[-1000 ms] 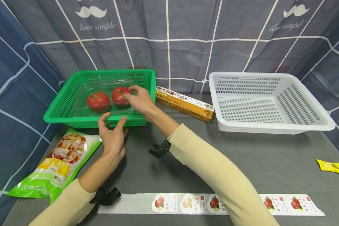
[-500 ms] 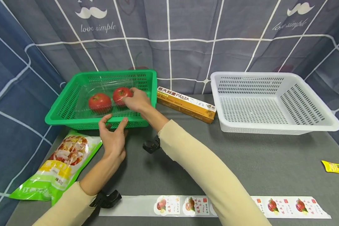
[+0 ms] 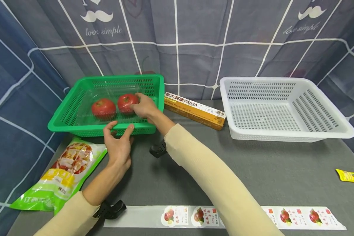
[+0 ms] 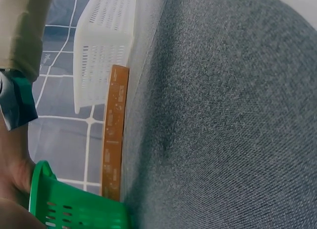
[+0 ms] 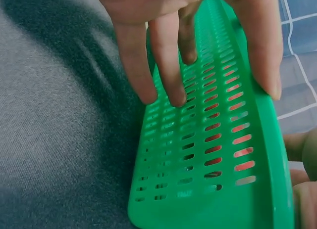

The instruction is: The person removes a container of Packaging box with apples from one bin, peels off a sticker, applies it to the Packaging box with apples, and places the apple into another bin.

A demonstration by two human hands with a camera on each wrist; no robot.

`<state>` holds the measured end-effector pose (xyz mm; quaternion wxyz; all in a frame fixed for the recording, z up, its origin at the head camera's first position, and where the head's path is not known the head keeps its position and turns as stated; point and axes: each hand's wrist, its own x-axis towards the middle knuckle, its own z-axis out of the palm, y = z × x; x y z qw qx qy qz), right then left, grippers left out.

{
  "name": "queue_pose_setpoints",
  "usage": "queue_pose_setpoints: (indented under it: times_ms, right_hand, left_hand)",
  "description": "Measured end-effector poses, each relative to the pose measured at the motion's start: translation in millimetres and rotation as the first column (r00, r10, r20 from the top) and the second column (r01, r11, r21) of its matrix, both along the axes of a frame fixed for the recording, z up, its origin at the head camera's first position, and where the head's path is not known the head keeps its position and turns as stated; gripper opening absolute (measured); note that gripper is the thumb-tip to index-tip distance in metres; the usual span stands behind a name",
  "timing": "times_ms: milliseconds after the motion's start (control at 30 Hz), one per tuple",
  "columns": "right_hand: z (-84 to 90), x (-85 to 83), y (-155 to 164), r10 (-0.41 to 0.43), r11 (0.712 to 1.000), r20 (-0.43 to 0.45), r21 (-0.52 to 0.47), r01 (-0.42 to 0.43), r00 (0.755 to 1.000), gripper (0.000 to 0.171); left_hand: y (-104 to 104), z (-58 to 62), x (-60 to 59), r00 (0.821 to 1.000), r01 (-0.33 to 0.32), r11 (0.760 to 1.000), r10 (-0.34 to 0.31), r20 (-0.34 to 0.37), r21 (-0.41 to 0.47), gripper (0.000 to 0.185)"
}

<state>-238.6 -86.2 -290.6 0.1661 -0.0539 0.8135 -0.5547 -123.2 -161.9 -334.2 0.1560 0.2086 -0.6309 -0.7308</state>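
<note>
Two red apples (image 3: 103, 108) sit in a clear plastic box (image 3: 83, 111) inside the green basket (image 3: 59, 126). My right hand (image 3: 146, 106) reaches over the basket's right part and grips the box's right end, its thumb beside the right apple (image 3: 126, 103); the far fingers are partly hidden. At the basket's front wall is my left hand (image 3: 118, 144). In the right wrist view, its extended fingers (image 5: 168, 66) touch the slotted outer wall, with one digit at the rim. The left wrist view shows the green basket's corner (image 4: 84, 209) near the right forearm.
An orange pasta box (image 3: 194, 109) lies between the green basket and a white basket (image 3: 289, 134). A green food bag (image 3: 68, 167) is at left. A label strip (image 3: 144, 216) runs along the front, and a yellow packet (image 3: 349, 176) lies far right.
My right hand has moved slightly down and left, closing in on the plastic box's right end. The left hand stays at the green basket's front wall. The apples keep their places.
</note>
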Motion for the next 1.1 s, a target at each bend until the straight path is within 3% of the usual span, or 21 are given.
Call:
queue_pose_setpoints:
  times_ms: [267,467,767,933,1100]
  right_hand:
    - [-9.2,-4.7,-2.8,0.034,0.999,0.063,-0.021,-0.032,0.997,0.071]
    - [-9.9,-5.9,-2.0,0.05,0.998,0.079,-0.044,-0.047,0.996,0.075]
    - [-4.2,-6.0,0.7,0.021,0.985,0.14,-0.173,0.003,0.99,0.079]
    - [-4.3,-5.2,3.0,0.039,0.972,0.173,-0.233,0.003,0.984,0.075]
    - [-3.6,-3.8,3.0,0.031,0.959,0.155,-0.283,0.015,0.987,0.069]
  left_hand:
    - [0.6,-2.6,3.1,1.0,0.02,1.0,-0.02,0.019,-0.021,0.059]
    - [0.7,-3.3,1.2,1.0,0.012,0.999,-0.011,0.019,-0.031,0.05]
    - [-0.6,-2.0,1.7,1.0,-0.009,0.999,0.01,0.019,-0.05,0.052]
    - [-0.6,-1.3,1.2,1.0,-0.004,0.999,0.005,0.029,-0.048,0.048]
    - [-1.4,0.3,0.6,1.0,0.0,0.999,0.001,0.027,-0.047,0.056]
